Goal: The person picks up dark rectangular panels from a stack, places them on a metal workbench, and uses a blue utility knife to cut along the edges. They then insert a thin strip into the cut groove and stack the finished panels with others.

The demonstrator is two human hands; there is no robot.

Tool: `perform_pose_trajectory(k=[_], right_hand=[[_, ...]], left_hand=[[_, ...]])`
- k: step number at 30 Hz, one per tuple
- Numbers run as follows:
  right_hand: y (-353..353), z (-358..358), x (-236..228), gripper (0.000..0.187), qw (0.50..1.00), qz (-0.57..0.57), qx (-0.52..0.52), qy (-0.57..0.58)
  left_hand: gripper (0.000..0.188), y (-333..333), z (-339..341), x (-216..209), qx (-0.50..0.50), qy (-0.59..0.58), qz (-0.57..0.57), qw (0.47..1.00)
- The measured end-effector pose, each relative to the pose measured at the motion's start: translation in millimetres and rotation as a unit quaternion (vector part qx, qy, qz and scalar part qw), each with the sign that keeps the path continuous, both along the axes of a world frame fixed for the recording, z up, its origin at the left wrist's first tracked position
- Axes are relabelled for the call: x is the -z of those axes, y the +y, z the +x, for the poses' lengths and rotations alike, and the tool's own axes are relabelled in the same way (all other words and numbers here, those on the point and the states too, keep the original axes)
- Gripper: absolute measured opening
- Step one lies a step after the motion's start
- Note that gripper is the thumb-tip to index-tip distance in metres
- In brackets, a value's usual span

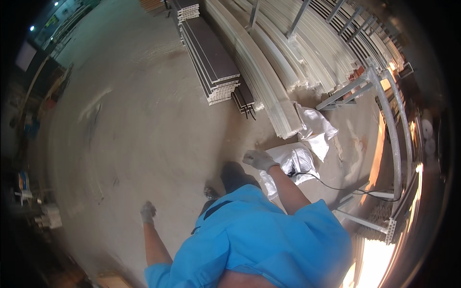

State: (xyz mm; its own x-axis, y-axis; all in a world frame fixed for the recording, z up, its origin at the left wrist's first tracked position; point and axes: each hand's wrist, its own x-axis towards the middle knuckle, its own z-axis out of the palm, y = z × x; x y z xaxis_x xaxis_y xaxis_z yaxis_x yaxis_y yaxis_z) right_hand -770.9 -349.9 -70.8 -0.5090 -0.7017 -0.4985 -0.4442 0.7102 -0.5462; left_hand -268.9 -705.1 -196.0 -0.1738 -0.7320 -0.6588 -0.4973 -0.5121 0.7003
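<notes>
The right grip (259, 160), in a pale glove, hangs half curled; I can't tell from here whether it's closed on anything. The left grip (148, 211), gloved too, looks curled, its contents hidden from me. By the right one a white sack (301, 162) lies on the floor (129, 129), another sack (317, 128) just beyond, then long pale strips (266, 93) and stacked dark panels (211, 50).

No text, label, number or sign is showing legibly: the white sack (305, 161), the stacked dark panels (211, 50) and the blue shirt (276, 235) are displaying no readable print.
</notes>
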Motion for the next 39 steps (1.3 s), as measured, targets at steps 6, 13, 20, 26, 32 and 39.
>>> perform_pose_trajectory(k=[6,13,20,26,32,39], right_hand=[[-67.1,-87.6,51.2,0.035,0.997,0.052,0.049,-0.011],[-171.3,-220.0,60.9,0.032,0.991,0.005,0.132,-0.024],[-255.5,-325.6,91.5,0.025,0.879,-0.158,0.383,-0.237],[-307.0,-361.5,162.9,0.022,0.675,-0.182,0.643,-0.313],[-341.7,-384.4,219.6,0.037,0.556,-0.205,0.742,-0.314],[-361.4,-427.2,296.1,0.048,0.520,-0.112,0.799,-0.281]], left_hand=[[0.035,-134.5,-229.6,-40.6,0.048,0.067,-0.046,0.996],[0.045,-169.6,-399.7,-14.0,0.191,-0.019,0.124,0.974],[0.049,-251.8,-531.2,-7.1,0.241,-0.029,0.171,0.955],[0.040,-368.6,-639.7,7.5,0.377,-0.080,0.193,0.903],[0.028,-454.8,-738.2,5.9,0.416,-0.118,0.169,0.886],[0.032,-444.5,-813.0,-0.4,0.441,-0.151,0.106,0.878]])
